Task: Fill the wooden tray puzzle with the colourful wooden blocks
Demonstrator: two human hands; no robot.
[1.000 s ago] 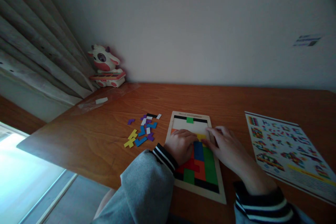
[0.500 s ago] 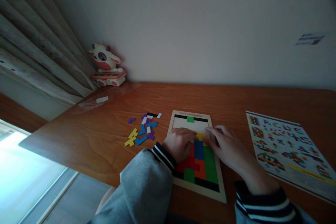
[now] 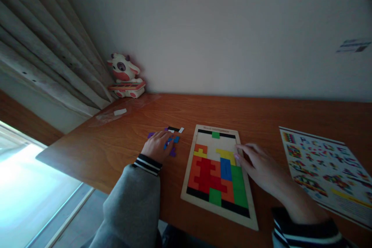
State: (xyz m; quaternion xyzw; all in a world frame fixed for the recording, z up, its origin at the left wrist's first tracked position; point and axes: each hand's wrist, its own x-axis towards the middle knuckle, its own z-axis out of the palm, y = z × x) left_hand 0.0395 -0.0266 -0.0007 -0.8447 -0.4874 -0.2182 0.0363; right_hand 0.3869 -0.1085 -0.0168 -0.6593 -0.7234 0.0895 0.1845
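Note:
A wooden puzzle board (image 3: 219,212) lies on the table before me, its lower part filled with red, orange, green, blue, yellow and black block pieces. Bare pale base shows in its upper part, below a black strip with a green piece (image 3: 215,135). My left hand (image 3: 157,146) is over the loose puzzle pieces left of the board, palm down with fingers reaching forward; it hides several of them. Blue, purple, black and white pieces show around its fingertips. Beside the board's right edge, my right hand (image 3: 255,162) has thumb and fingers apart near a yellow piece (image 3: 229,155), holding nothing visible.
A printed pattern sheet (image 3: 325,170) lies to the right of the board. A cow toy (image 3: 126,75) stands at the back left by the curtain (image 3: 49,46), with a clear plastic bag (image 3: 106,118) in front of it. The wall borders the table's back.
My left hand has left the board and moved left onto the loose pieces. My right hand stays by the board's right edge. The view has shifted slightly.

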